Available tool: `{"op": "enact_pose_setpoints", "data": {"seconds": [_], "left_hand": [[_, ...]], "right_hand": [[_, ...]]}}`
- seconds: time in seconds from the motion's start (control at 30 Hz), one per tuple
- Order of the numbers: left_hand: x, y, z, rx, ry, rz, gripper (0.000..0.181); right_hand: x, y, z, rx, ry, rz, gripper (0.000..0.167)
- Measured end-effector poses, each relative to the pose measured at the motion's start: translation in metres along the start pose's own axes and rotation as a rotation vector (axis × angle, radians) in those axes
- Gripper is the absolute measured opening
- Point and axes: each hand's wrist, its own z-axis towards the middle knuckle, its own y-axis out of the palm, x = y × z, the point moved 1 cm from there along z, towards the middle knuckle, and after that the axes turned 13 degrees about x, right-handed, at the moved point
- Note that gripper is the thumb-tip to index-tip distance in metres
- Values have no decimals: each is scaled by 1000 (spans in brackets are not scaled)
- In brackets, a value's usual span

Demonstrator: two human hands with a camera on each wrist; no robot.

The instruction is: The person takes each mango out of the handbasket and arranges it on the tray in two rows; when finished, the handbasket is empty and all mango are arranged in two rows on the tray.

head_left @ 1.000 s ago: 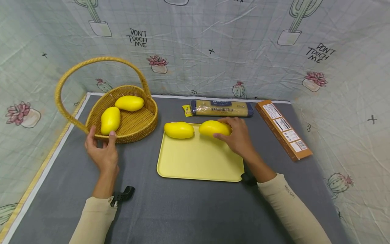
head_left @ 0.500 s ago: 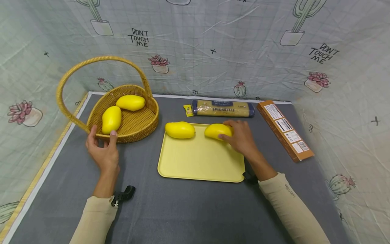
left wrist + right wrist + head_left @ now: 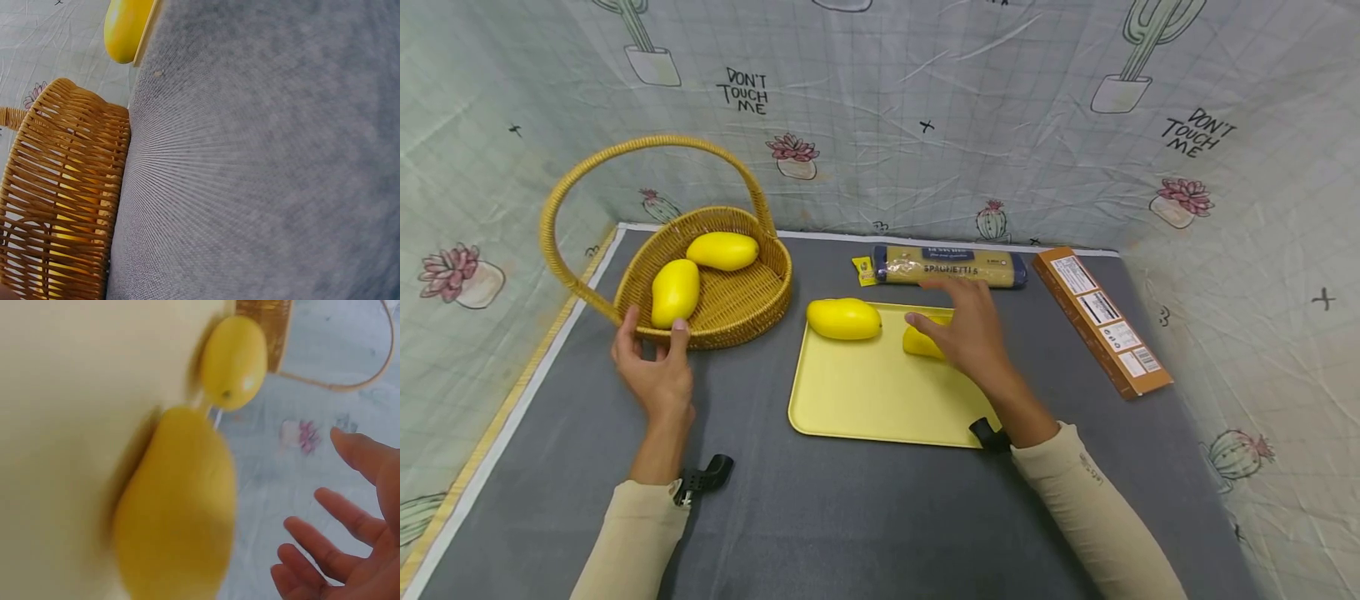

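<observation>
Hovering over 1 mango point(image 3: 921, 343) on the tray point(image 3: 880, 400), the right hand point(image 3: 967, 337) has its thumb and fingers loosely spread, gripping nothing. Another mango point(image 3: 844, 320) lies at the tray's far left corner. The left hand point(image 3: 658, 375) holds the near rim of the basket point(image 3: 737, 332), probably to steady it; its side likely stops the 2 mangoes point(image 3: 675, 293) inside from rolling. Beyond the tray lies a spaghetti packet point(image 3: 910, 267); a box point(image 3: 1102, 323) sits rightward.

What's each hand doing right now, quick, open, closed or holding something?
Left hand: holding the basket by its near rim.
Right hand: open, holding nothing, over the nearest yellow fruit on the tray.
</observation>
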Motion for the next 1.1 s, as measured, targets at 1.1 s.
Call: {"op": "enact_pose_setpoints", "data": {"seconds": [1.1], "left_hand": [[4,-1,-3,0,12,19,67]], "right_hand": [[-146,104,26,-85,-278,328,58]]}}
